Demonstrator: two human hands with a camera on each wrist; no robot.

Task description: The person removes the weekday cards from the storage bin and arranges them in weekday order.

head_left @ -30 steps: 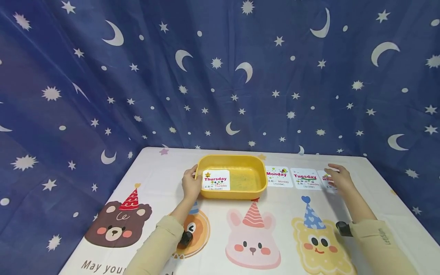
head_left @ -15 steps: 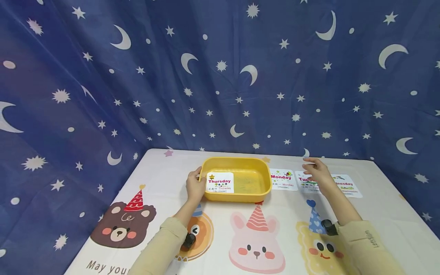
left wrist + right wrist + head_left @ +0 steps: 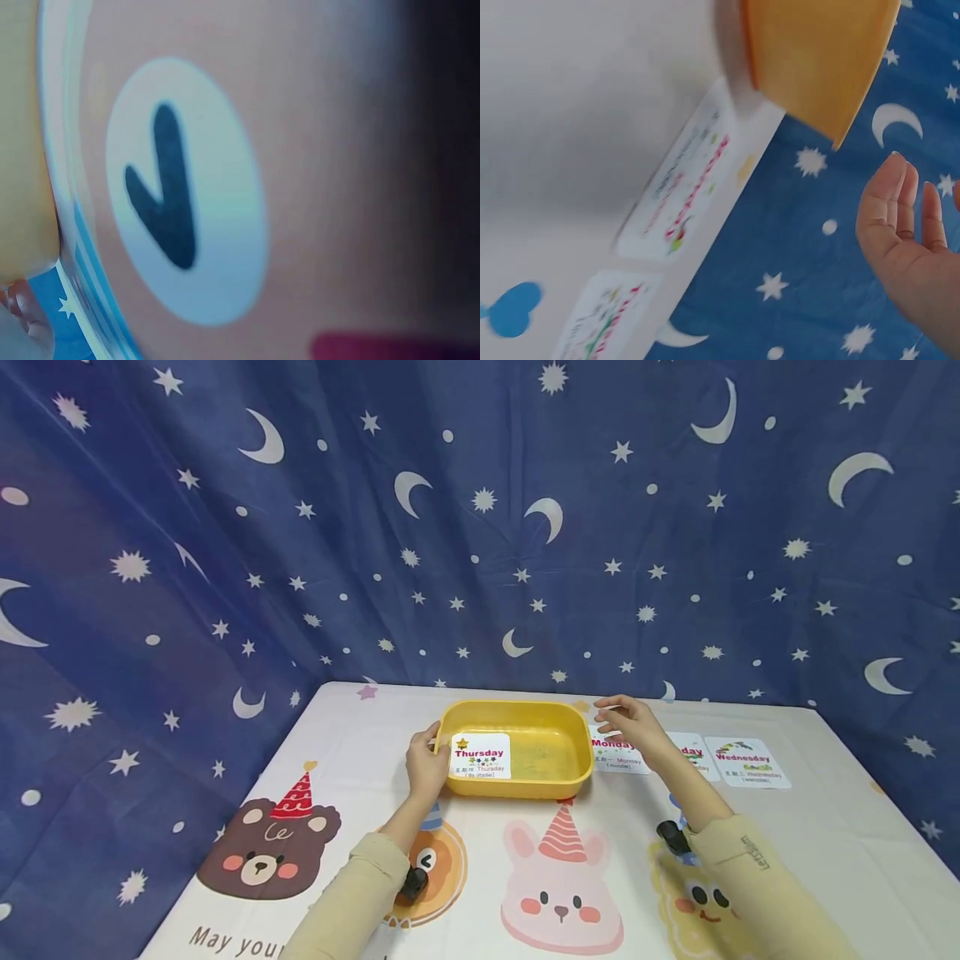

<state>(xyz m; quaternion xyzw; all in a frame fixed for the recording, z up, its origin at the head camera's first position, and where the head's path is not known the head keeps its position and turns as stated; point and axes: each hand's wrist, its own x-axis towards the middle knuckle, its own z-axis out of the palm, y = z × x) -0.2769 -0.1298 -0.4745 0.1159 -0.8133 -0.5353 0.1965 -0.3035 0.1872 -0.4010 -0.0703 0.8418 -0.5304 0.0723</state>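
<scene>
A shallow yellow plastic bin [image 3: 555,789] stands on the table in the head view, with a white Thursday card [image 3: 480,755] lying inside on its left. My left hand [image 3: 426,766] grips the bin's left rim; the left wrist view catches only part of that hand at its lower left corner. Over the Monday card [image 3: 618,763], beside the bin's right end, my right hand [image 3: 630,724] hovers with nothing in its loosely bent fingers. Further right lie a Tuesday card [image 3: 693,752], partly covered by my right wrist, and a Wednesday card [image 3: 746,764].
The cards on the cloth form a row right of the bin. A white tablecloth [image 3: 375,727] printed with cartoon animals covers the table. Behind its back edge hangs a dark blue curtain [image 3: 480,543] with stars and moons.
My right hand has moved left from over the Wednesday card, past Tuesday, to above Monday near the bin. My left hand stays on the bin's rim. The head view has shifted slightly.
</scene>
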